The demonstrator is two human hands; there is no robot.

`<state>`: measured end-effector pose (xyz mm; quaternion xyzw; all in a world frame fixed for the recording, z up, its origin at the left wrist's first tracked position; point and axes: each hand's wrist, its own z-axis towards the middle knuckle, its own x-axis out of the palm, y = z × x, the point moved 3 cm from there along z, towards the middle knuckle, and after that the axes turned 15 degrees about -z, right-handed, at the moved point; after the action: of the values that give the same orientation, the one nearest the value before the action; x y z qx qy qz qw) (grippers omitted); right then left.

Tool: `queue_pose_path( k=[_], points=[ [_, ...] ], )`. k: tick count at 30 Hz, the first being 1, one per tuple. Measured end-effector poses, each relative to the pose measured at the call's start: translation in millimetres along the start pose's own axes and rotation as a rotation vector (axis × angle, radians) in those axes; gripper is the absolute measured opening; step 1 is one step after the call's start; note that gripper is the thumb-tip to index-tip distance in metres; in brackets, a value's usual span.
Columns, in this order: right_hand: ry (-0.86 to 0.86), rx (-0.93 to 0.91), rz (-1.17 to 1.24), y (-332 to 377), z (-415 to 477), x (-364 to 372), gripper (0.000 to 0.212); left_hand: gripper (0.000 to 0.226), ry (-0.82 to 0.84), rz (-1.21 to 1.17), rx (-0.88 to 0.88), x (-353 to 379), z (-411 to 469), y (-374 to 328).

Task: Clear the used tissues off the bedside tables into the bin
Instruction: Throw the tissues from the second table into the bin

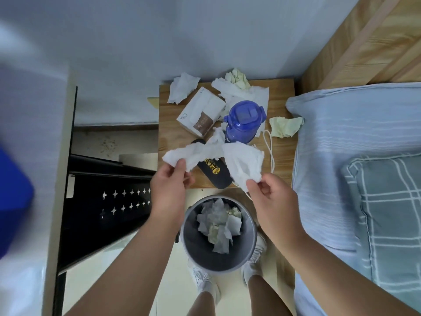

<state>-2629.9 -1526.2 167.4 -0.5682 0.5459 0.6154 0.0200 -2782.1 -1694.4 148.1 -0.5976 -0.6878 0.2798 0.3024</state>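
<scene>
My left hand [169,182] pinches a crumpled white tissue [193,153] by its left end. My right hand [268,190] pinches a second white tissue [245,161] by its lower corner. Both tissues hang over the front of the wooden bedside table [282,156], just beyond the bin. The grey round bin [246,254] stands on the floor between my arms and holds several white and pale yellow tissues. More used tissues lie on the table: a white one [181,90] at the back left, a white and yellow heap [239,87] at the back, a yellow one [286,126] at the right edge.
A tissue pack [200,115], a blue lidded bottle [243,120] and a black case [214,172] sit on the table. The bed [341,144] with pillows borders the right side. A black metal shelf [102,195] stands left. My white shoes [205,281] are beside the bin.
</scene>
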Motion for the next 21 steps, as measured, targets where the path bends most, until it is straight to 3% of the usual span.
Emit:
queue_pose_path(
  k=[5, 17, 21],
  points=[
    [0.082, 0.073, 0.015, -21, -61, -6, 0.031, 0.018, -0.032, -0.093, -0.110, -44, -38, 27],
    [0.408, 0.231, -0.345, -111, -110, 86, 0.041, 0.016, -0.128, 0.310, -0.324, -140, -53, 158],
    [0.603, 0.239, -0.464, -129, -101, 117, 0.026, 0.015, -0.139, 0.345, -0.386, -145, -31, 186]
  ],
)
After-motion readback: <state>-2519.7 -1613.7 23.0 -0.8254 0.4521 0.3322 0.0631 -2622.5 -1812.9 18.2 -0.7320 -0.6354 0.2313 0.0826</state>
